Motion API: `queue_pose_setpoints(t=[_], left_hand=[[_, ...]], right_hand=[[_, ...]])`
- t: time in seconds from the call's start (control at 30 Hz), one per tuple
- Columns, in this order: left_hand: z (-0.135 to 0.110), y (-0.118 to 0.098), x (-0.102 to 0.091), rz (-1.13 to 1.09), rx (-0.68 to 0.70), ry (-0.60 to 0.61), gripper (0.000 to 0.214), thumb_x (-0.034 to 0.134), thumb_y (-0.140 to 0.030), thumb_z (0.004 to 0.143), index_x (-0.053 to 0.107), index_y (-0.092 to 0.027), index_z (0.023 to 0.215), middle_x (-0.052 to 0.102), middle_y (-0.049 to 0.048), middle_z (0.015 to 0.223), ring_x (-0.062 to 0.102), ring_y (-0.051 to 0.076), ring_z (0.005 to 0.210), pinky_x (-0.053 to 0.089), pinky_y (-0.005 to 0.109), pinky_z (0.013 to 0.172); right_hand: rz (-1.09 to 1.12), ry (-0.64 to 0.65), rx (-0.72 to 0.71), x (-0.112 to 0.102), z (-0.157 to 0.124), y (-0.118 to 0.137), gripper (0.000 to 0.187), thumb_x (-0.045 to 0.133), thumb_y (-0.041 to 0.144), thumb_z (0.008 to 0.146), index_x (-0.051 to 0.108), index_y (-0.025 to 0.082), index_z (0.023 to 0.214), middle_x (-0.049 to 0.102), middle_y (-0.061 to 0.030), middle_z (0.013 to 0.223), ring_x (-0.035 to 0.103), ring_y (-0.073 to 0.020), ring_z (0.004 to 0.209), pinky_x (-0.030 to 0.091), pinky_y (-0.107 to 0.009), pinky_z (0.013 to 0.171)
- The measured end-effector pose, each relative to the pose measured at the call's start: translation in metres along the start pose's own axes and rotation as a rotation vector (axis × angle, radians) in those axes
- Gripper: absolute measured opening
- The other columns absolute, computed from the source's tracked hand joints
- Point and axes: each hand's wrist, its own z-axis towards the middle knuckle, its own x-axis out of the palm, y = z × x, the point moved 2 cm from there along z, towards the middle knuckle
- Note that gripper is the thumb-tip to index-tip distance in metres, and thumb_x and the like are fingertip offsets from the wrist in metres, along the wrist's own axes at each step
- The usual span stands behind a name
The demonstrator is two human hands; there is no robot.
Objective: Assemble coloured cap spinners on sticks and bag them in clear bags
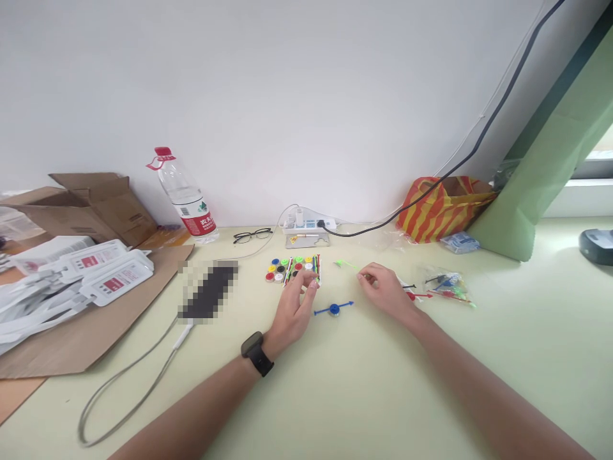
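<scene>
Item: left hand (293, 311), centre of the frame, wearing a black watch (257, 353). Its fingers curl at the right end of the coloured discs (280, 269), by the coloured sticks (288, 271); whether they pinch anything we cannot tell.
Item: right hand (385, 291), right of centre, thumb and forefinger pressed together, pinching, as far as we can see, the near end of a green arrow (345, 264).
Item: blue arrow (334, 310) on a round base, lying on the worktop (364, 396) between the hands.
Item: red arrow (421, 296), beside the right wrist; further right, a clear packet (447, 285) of coloured pieces.
Item: water bottle (191, 207), upper left; on its red label we read "农夫", the rest unclear.
Item: white packs (116, 281), left edge, red-patched labels too small to read.
Item: red-and-yellow striped bag (426, 211), upper right; we find no legible writing.
</scene>
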Motion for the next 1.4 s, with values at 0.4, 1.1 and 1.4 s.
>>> queue_pose_setpoints(t=[0.4,1.1,1.4], left_hand=[[0.001,0.001,0.001,0.012,0.016,-0.011,0.028,0.043,-0.042,0.107,0.06,-0.022,0.118,0.069,0.0064,0.109,0.062,0.022,0.102,0.044,0.037,0.088],[0.001,0.006,0.002,0.03,0.003,-0.015,0.023,0.048,-0.04,0.105,0.061,-0.023,0.114,0.07,0.0066,0.107,0.064,0.023,0.102,0.046,0.038,0.087],[0.002,0.009,0.004,0.089,0.0,-0.012,0.02,0.056,-0.035,0.1,0.06,-0.024,0.115,0.068,0.0068,0.114,0.061,0.023,0.105,0.047,0.037,0.086]], right_hand=[[0.03,0.02,-0.078,-0.001,-0.006,0.008,0.015,0.054,0.021,0.095,0.063,0.021,0.084,0.066,-0.0062,0.089,0.064,-0.0203,0.079,0.051,-0.034,0.074],[-0.024,0.159,-0.105,0.007,-0.006,0.014,0.028,0.043,0.024,0.102,0.051,0.021,0.076,0.058,-0.0036,0.081,0.057,-0.0181,0.075,0.043,-0.032,0.071],[0.018,0.174,-0.105,0.001,-0.008,0.022,0.026,0.049,0.02,0.095,0.048,0.021,0.069,0.054,-0.0004,0.071,0.05,-0.0154,0.065,0.037,-0.029,0.059]])
